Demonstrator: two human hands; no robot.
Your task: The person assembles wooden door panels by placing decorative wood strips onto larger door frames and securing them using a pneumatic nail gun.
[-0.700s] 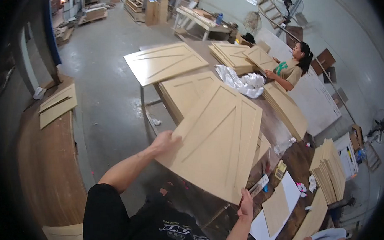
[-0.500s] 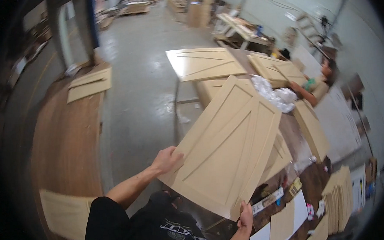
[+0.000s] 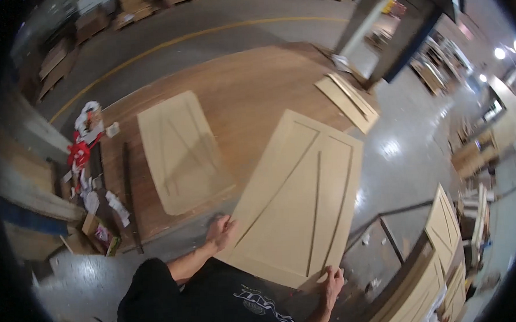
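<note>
Between my two hands I carry a cream panel point(image 3: 283, 200), like a cabinet door, with dark grooves in straight and slanted lines. My left hand point(image 3: 220, 233) grips its left edge close to the lower corner. At the lower right corner, my right hand point(image 3: 333, 280) is closed round the edge. The panel tilts away from my body, its far end reaching over the edge of a wide brown table point(image 3: 253, 74). A similar grooved panel point(image 3: 182, 153) lies flat on that table, left of the one I hold.
Smaller cream pieces point(image 3: 348, 101) rest at the table's right end, near a grey pillar point(image 3: 391, 31). At the left end are white and red scraps point(image 3: 82, 147), a dark strip point(image 3: 128, 197) and an open cardboard box point(image 3: 98, 233). More grooved panels point(image 3: 414, 293) sit at lower right.
I have turned left with the panel in both hands, away from the cluttered bench and the other person, to face the brown table. My grip looks the same.
</note>
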